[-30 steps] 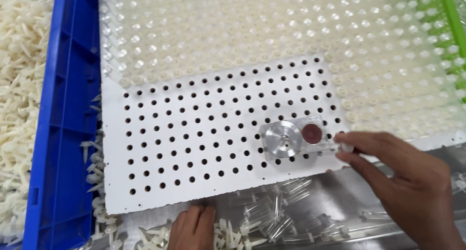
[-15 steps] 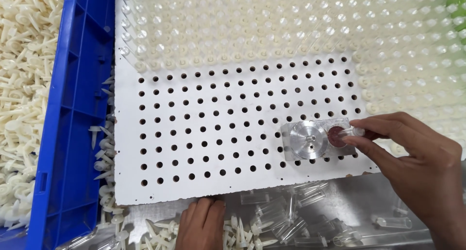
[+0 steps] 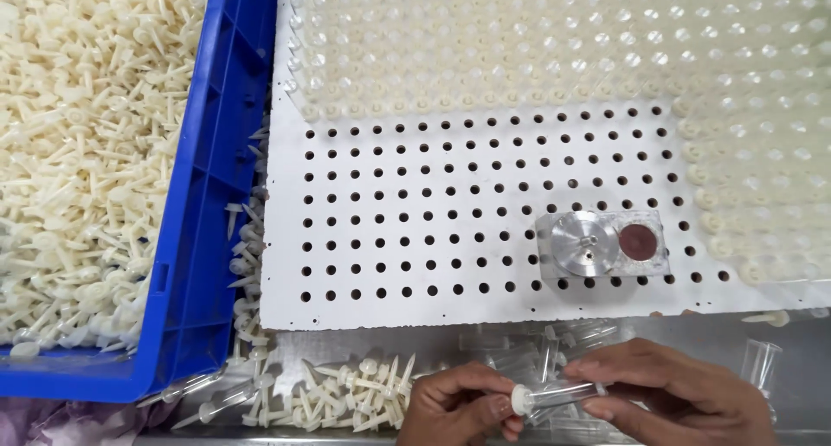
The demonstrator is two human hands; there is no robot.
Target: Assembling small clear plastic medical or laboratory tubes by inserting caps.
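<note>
At the bottom of the frame, right of centre, both hands meet over one clear plastic tube (image 3: 563, 396) lying roughly level between them. The left hand (image 3: 459, 407) is curled narrow, thumb and fingertips pinched on the cream-white plug (image 3: 520, 400) at the tube's left end. The right hand (image 3: 684, 394) is likewise closed down, its fingers pinching the tube's right end, the other fingers folded under.

Just left of the hands, along the bottom edge, a heap of loose white plugs (image 3: 346, 390) lies on the grey metal bench (image 3: 415, 342), with a few more clear tubes (image 3: 537, 342) scattered just above the hands and one standing at the lower right (image 3: 759, 359). Above them the white perforated plate (image 3: 415, 212) fills the middle of the frame; its upper and right holes are already filled with tubes (image 3: 563, 48), the lower left rows are bare. A small metal block with a round disc and a dark red pad (image 3: 602, 244) sits on the plate, lower right, well apart from both hands. The blue crate (image 3: 216, 169) full of white plugs takes the left side.

Half a second earlier the right hand was up on the plate, fingertips at the metal block, and only the left hand's fingertips showed at the bottom edge. Now the right hand has left the block and dropped below the plate, and both hands hold the tube.
</note>
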